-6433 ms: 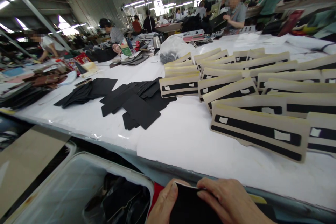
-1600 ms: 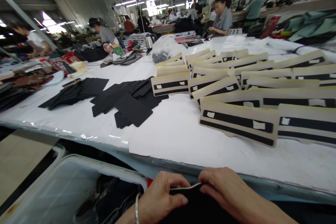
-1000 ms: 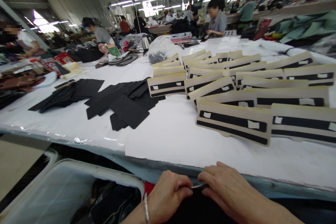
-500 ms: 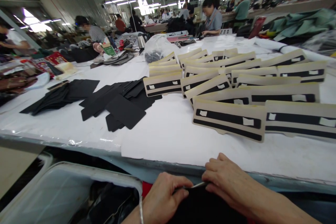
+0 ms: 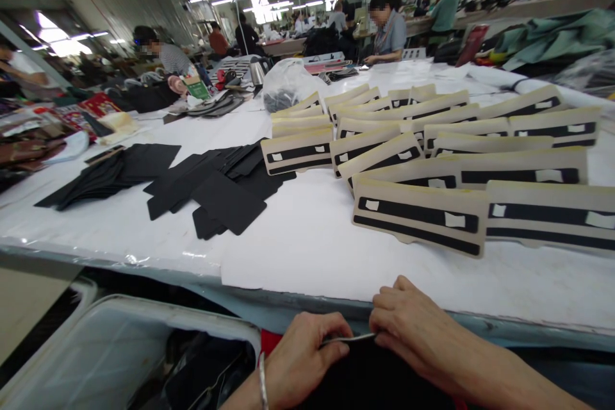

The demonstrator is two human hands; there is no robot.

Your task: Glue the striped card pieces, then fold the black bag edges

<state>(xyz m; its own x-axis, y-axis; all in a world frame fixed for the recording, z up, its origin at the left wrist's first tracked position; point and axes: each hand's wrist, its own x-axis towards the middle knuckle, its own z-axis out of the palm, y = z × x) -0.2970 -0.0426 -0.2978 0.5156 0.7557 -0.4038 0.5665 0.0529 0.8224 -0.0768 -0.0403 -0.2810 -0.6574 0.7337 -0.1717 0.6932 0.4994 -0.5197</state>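
Both my hands pinch the upper edge of a black piece (image 5: 369,371) with a thin pale rim, low in the view just before the table edge. Thumb and fingers of my left hand (image 5: 307,352) close on it from the left; a silver bangle circles that wrist. My right hand (image 5: 408,320) grips the same edge a short way to the right, its fingers bent over it. The black piece's lower part runs out of view. Beyond my hands, beige panels (image 5: 418,216) with black strips and white tabs lean in rows on the white table (image 5: 298,262).
Flat black pieces (image 5: 230,202) lie in overlapping piles on the table's left half. A white bin (image 5: 144,314) with dark items stands below the edge at left. Farther back are a plastic bag (image 5: 291,83), a kettle (image 5: 257,70) and several people at work.
My left hand has shifted slightly up and right along the black piece's edge. The pale rim between my hands now lies a little flatter. The panels and piles have stayed put.
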